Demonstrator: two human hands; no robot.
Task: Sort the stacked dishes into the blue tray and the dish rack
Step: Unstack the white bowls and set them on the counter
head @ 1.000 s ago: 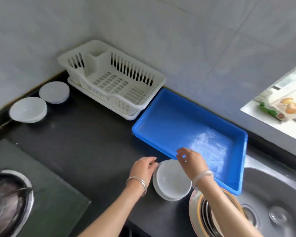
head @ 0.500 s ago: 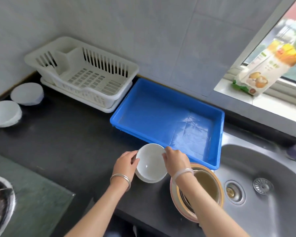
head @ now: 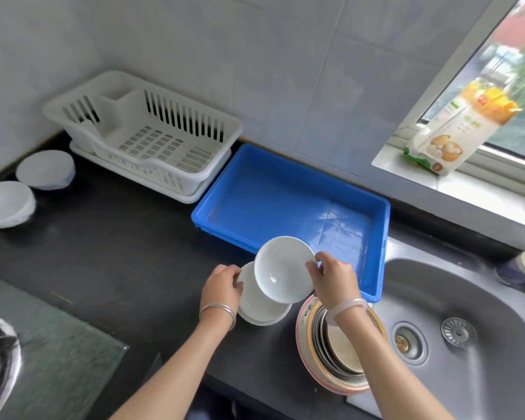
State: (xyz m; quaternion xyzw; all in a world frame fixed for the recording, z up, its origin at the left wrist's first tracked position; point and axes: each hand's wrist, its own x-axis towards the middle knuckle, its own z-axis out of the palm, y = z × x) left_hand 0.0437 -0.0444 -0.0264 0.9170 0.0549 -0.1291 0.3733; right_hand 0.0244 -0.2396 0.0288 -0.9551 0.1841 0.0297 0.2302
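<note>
Above the front edge of a black countertop (head: 109,253), a small white dish (head: 284,269) is held tilted in the air by the right hand (head: 334,280), whose fingers pinch its right rim. Directly beneath it sits a short stack of white dishes (head: 261,307) on the counter; the left hand (head: 222,287) grips the stack's left edge with curled fingers. Each wrist wears a bangle. Just behind the lifted dish lies a blue tray (head: 285,198), with nothing in it. Touching the tray's left end is a white dish rack (head: 146,137) on its drip tray, set against the tiled wall. Near the right forearm, a stack of larger plates (head: 325,359) with a pink and gold rim rests at the counter's edge, beside a steel sink (head: 467,328). Far left stand two covered white bowls (head: 25,189). A food packet (head: 455,131) leans on the windowsill.
</note>
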